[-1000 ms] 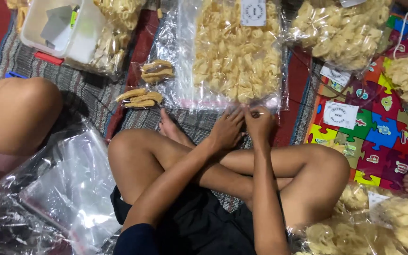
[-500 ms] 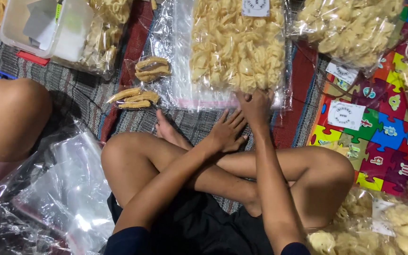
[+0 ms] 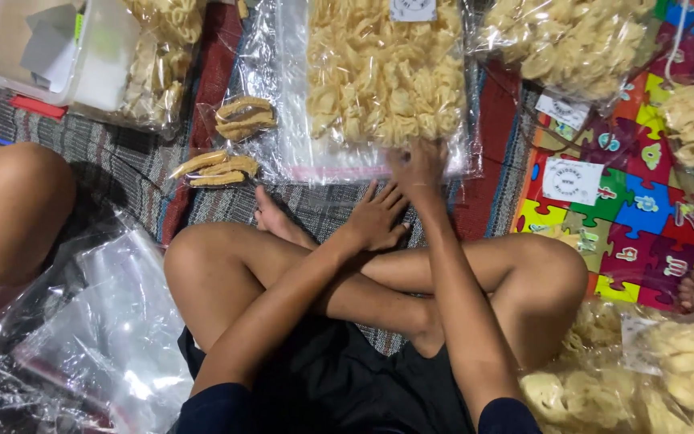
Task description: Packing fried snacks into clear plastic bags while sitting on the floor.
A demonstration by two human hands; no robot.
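Your right hand [image 3: 418, 167] presses flat on the pink seal strip of the filled cracker bag [image 3: 383, 80] lying ahead, left hand [image 3: 377, 219] resting open, empty; sealing looks unfinished.

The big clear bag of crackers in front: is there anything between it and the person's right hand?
Nothing visible. The right hand already lies on the near edge of the big clear bag of crackers. The left hand rests on the crossed legs, apart from the bag.
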